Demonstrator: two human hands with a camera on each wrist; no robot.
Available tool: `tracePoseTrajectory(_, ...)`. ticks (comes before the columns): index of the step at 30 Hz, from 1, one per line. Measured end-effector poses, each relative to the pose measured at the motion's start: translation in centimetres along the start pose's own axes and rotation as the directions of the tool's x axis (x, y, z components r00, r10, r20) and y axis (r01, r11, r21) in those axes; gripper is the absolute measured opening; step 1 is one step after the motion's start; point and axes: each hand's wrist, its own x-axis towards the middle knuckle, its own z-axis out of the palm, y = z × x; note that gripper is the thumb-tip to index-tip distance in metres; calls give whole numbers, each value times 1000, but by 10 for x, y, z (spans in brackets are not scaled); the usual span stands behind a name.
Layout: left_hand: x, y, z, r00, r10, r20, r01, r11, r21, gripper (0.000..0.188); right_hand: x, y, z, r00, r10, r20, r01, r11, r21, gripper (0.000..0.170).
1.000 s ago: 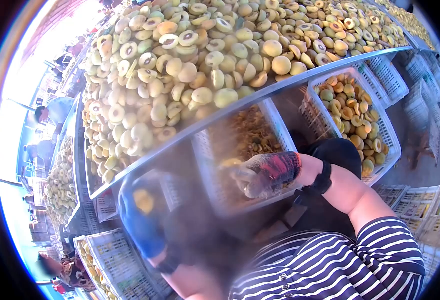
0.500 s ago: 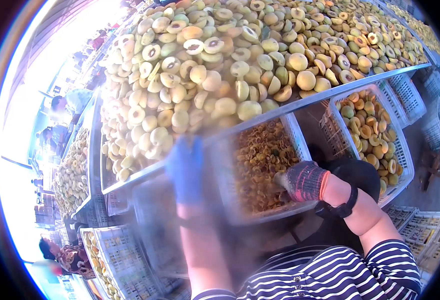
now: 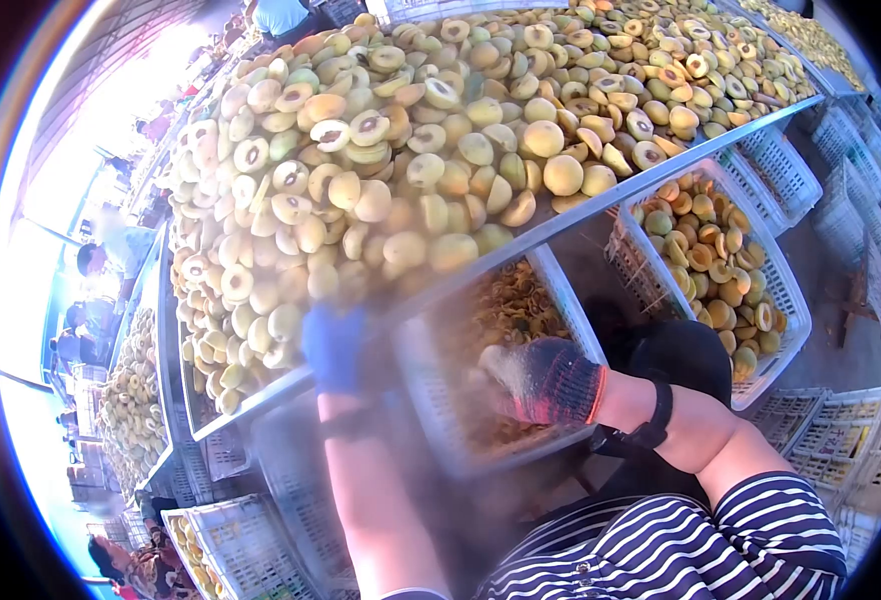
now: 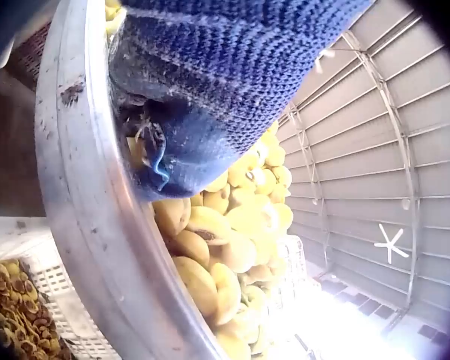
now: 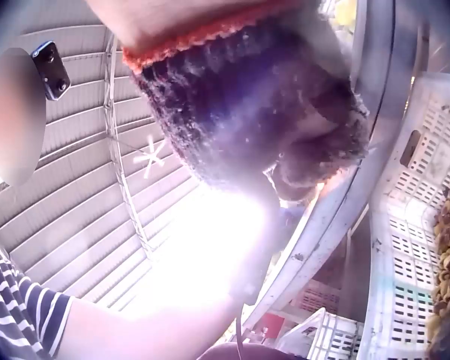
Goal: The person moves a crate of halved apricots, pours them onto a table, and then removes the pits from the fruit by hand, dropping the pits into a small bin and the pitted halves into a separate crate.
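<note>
My left hand (image 3: 336, 350), in a blue knitted glove, is at the metal rim (image 4: 127, 240) of the big table, beside heaped yellow-green peach-like fruit halves (image 3: 351, 190). In the left wrist view the glove (image 4: 210, 82) overlaps that rim, its thumb end worn and torn; the other fingers are hidden. My right hand (image 3: 551, 380) wears a dark glove with a red cuff and hovers over a white crate (image 3: 571, 305) of small brownish-yellow pieces (image 3: 526, 305). Its fingers (image 5: 315, 161) look curled in the right wrist view; I cannot tell what they hold.
Another crate (image 3: 791, 290) to the right holds fruit halves. Stacked white crates (image 3: 811, 420) stand at the lower right, and one more (image 3: 246, 545) at the lower left. Beyond the left side is a second heap of fruit (image 3: 131, 400). People (image 3: 131, 565) are at the far left.
My left hand, low beside the crates with a yellow fruit piece near it, has moved up to the pile's rim. My right hand drew back right over its crate, then moved left again.
</note>
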Motion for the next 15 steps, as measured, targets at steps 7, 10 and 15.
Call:
tracePoseTrajectory(7,4,-22,28,977,-208,-40,132,749,-649,34,27,25,42,948,-114,-297,171,970,173,32)
tracePoseTrajectory(10,-26,6,-10,984,-170,-53,37,486,-873,42,41,23,54,935,-29,-353,191,881,433,37)
tracePoseTrajectory(15,-89,50,-41,997,44,-62,-68,141,-988,56,48,5,55,955,-11,-297,255,546,798,45)
